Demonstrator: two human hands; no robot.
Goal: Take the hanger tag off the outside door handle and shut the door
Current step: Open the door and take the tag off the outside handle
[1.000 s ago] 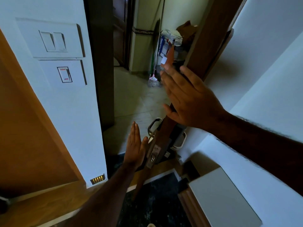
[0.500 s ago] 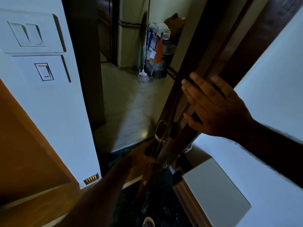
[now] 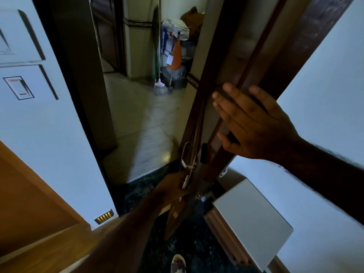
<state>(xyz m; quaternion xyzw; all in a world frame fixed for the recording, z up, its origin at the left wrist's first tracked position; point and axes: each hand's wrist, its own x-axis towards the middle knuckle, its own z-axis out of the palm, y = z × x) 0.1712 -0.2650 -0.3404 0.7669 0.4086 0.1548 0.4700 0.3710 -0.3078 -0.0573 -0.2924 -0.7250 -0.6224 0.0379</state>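
Note:
The dark wooden door (image 3: 226, 62) stands open and I see it almost edge-on. Its silver outside handle (image 3: 185, 154) curves out on the corridor side. The dark inside handle (image 3: 203, 152) shows on the room side. My left hand (image 3: 173, 186) is in deep shadow just below the outside handle, fingers against the door's edge. A pale strip (image 3: 186, 181) sits by those fingers; I cannot tell whether it is the tag or the latch plate. My right hand (image 3: 254, 123) lies flat on the door's inner face above the handles, fingers spread.
White wall with switch plates (image 3: 18, 87) stands left of the doorway. The corridor floor (image 3: 137, 123) lies beyond, with a mop (image 3: 160, 87) and a cleaning cart (image 3: 177, 56) at its far end. A white box (image 3: 252, 221) sits low on the right. My shoe (image 3: 178, 265) is below.
My left hand has dropped from upright beside the handle to below it, at the door's outer edge. My right hand has slid down the door. The view has moved closer to the doorway.

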